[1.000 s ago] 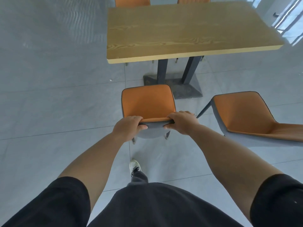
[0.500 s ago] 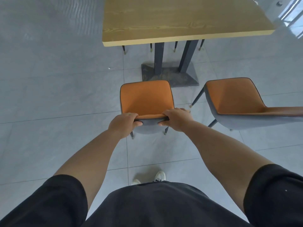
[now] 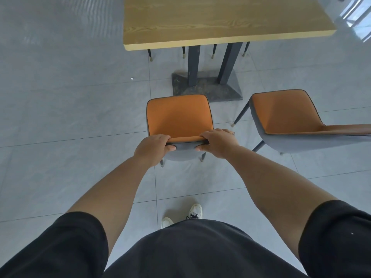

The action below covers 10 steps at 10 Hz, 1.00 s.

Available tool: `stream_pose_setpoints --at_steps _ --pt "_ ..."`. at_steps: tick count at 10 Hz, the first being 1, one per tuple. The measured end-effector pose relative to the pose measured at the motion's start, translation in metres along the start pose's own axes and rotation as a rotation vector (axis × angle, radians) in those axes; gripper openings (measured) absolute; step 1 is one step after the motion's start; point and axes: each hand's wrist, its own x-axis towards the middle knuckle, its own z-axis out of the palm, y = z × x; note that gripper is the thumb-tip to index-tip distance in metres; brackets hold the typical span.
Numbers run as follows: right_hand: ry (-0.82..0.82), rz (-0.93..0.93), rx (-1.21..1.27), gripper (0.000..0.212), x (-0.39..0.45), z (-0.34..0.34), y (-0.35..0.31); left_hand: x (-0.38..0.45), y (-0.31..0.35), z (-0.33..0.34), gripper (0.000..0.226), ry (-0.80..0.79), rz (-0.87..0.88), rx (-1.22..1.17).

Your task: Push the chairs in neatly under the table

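Observation:
An orange-seated chair with a grey shell [image 3: 178, 117] stands on the floor just short of the wooden table [image 3: 216, 21], facing it. My left hand [image 3: 152, 150] grips the left end of its backrest top and my right hand [image 3: 217, 142] grips the right end. A second orange chair [image 3: 285, 113] stands to the right, turned sideways, clear of the table, its back running off the right edge.
The table rests on two dark posts and a dark floor plate [image 3: 206, 87]. Thin legs of other chairs [image 3: 213, 51] show under its far side. Grey floor tiles [image 3: 70, 117] spread to the left. My shoes [image 3: 194, 211] are behind the held chair.
The held chair and I have come closer to the table; the table's near edge has risen in view. My feet have stepped forward. Both hands keep the same grip.

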Motion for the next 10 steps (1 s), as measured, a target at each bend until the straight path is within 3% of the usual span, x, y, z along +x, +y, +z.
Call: stream_pose_setpoints --at_steps 5,7,9,10 --pt "-0.017 0.044 0.03 0.051 0.007 0.002 -0.013 0.001 -0.016 -0.005 0.026 0.034 0.059 0.02" --pt "0.039 0.1 0.044 0.071 -0.013 0.0 -0.017 -0.004 -0.013 -0.008 0.038 0.008 0.01 0.093" --pt "0.21 0.113 0.033 0.072 -0.063 0.006 -0.009 -0.021 0.008 -0.015 0.055 -0.018 -0.036 0.148" --pt "0.223 0.128 0.003 0.07 -0.082 0.009 0.001 -0.035 0.033 -0.011 0.064 0.055 -0.009 0.187"
